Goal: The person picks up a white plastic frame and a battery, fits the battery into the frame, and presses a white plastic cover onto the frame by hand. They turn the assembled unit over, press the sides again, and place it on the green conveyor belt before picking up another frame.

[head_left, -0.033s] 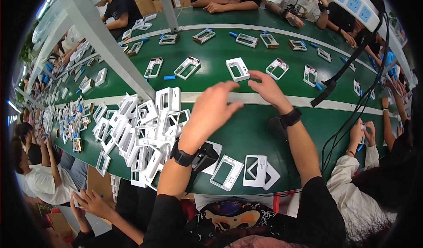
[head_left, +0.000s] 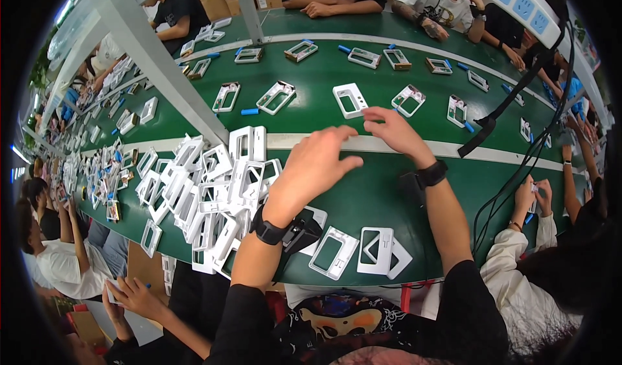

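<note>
My left hand (head_left: pixel 313 169) hovers flat over the green conveyor belt (head_left: pixel 363 190) with its fingers spread and nothing in it. It is just right of a pile of white plastic frames (head_left: pixel 214 183). My right hand (head_left: pixel 396 134) reaches farther across the white strip (head_left: pixel 492 152), fingertips just short of a white rectangular frame (head_left: pixel 350 100) that lies on the belt. I see nothing held in it. Both wrists carry black bands. Three white frames (head_left: pixel 379 250) lie near the front edge between my forearms.
More white frames (head_left: pixel 275 97) and small blue pieces (head_left: pixel 249 112) lie spaced along the far lane. A slanted metal post (head_left: pixel 162 73) crosses at the left. Black cables (head_left: pixel 512 99) hang at the right. Other people sit at every side of the belt.
</note>
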The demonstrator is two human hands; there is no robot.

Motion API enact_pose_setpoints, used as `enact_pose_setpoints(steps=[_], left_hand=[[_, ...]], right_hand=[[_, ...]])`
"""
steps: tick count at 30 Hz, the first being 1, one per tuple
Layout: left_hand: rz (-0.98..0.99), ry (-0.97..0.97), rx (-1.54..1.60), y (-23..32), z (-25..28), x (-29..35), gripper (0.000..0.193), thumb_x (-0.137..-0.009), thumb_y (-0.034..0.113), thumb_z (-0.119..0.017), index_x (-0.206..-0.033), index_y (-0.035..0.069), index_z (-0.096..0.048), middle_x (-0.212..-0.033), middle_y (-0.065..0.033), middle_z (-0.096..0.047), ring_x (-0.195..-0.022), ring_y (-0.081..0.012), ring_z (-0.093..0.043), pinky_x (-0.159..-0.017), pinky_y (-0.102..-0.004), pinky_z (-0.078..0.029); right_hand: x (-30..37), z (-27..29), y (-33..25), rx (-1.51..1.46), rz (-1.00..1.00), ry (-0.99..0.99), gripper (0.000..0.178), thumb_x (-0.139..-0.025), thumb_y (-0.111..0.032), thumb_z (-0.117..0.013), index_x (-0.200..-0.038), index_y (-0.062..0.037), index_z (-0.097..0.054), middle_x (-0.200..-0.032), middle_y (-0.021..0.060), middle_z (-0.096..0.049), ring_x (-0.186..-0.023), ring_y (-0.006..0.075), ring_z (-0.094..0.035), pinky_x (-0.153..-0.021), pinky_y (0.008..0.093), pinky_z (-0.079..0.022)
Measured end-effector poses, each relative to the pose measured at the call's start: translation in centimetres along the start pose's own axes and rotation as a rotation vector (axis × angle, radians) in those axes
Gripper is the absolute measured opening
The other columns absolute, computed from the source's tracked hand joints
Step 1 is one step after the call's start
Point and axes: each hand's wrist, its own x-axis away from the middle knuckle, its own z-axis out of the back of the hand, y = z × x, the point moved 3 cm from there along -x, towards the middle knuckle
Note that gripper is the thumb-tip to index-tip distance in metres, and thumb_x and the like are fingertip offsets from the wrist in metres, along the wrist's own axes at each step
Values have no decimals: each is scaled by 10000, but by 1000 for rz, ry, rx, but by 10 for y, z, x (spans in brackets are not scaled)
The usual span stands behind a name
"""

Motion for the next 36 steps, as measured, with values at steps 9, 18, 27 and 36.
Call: enact_pose_setpoints(steps=[9, 18, 27, 36], left_hand=[[185, 129, -31, -1, 47, 8, 339, -850, 218, -698, -1114, 10, -653, -989, -156, -714, -922, -301, -690, -772, -390, -530], [174, 109, 26, 8, 47, 9, 339, -860, 202, -691, -1134, 7, -650, -1001, -153, -715, -941, -264, -699, -765, -359, -529], [113, 162, 67, 6, 47, 9, 341, -859, 262, -694, -1080, 4, -664, -959, -171, -717, -913, -338, -687, -778, -416, -528], [-81, -20, 4, 2, 27, 13, 737, -735, 223, -813, -1353, 34, -458, -1212, -211, -620, -996, -349, -665, -848, -413, -521]], right_hand=[[91, -34, -100, 738, 225, -885, 473, -616, -226, -804, -1020, -34, -651, -844, 133, -689, -823, 284, -684, -693, 346, -526], [107, -67, -92, 1004, 187, -1000, 363, -608, -106, -731, -954, -60, -631, -741, 97, -677, -799, 328, -677, -648, 419, -520], [60, -32, -63, 870, 226, -402, 314, -707, 19, -558, -995, -59, -654, -790, 155, -685, -742, 366, -670, -674, 439, -529], [47, 11, -88, 84, -94, -311, 317, -846, -40, -552, -1153, -9, -620, -847, 150, -712, -675, 236, -690, -609, 323, -542]])
